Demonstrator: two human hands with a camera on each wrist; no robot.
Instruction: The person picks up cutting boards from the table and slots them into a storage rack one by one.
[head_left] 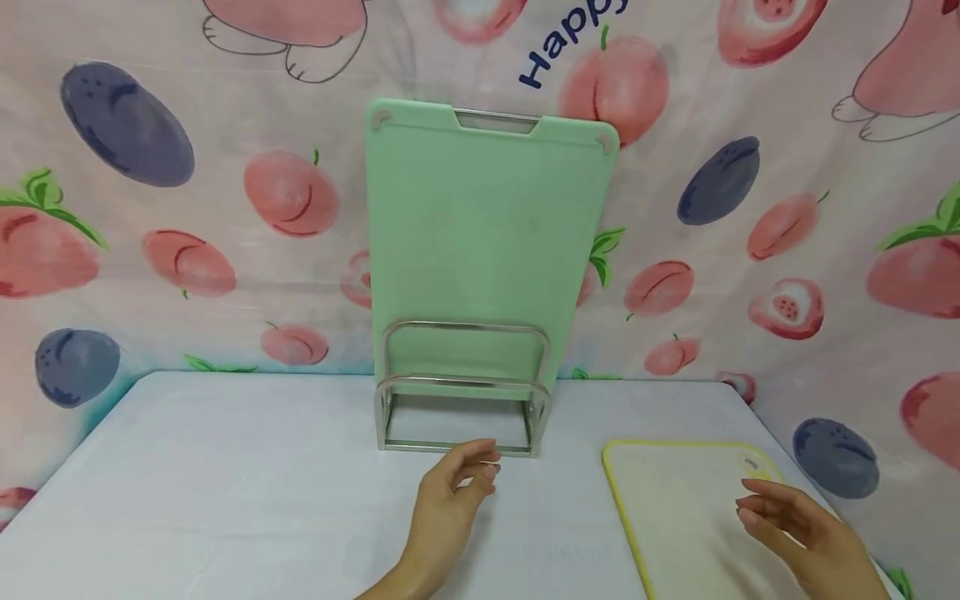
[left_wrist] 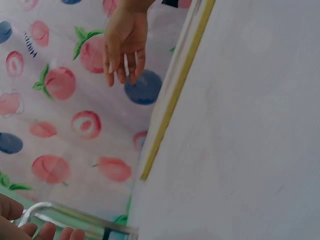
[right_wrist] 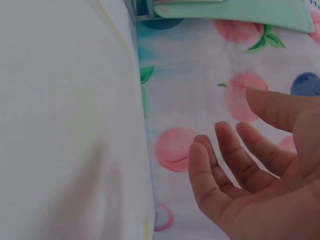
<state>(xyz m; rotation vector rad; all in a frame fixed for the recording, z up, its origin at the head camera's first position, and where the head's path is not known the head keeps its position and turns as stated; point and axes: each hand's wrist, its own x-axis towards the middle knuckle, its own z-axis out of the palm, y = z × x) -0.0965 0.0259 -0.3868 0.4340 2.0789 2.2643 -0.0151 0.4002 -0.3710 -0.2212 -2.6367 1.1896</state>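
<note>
A green cutting board point(head_left: 487, 225) stands upright in a metal rack point(head_left: 461, 383) at the back of the table. My left hand point(head_left: 453, 508) is in front of the rack's base, fingers loosely bent, with nothing between them; in the left wrist view only its fingers point(left_wrist: 42, 231) show at the lower left corner. A white cutting board with a yellow rim point(head_left: 675, 517) lies flat on the right side of the table. Over its right part hovers my right hand point(head_left: 810, 533), holding nothing, its fingers relaxed and spread in the right wrist view.
The table is covered with a white cloth point(head_left: 187, 483). Behind it and along the right hangs a curtain point(head_left: 480, 50) printed with peaches and blue fruit. The green board's upper part stands in front of this curtain.
</note>
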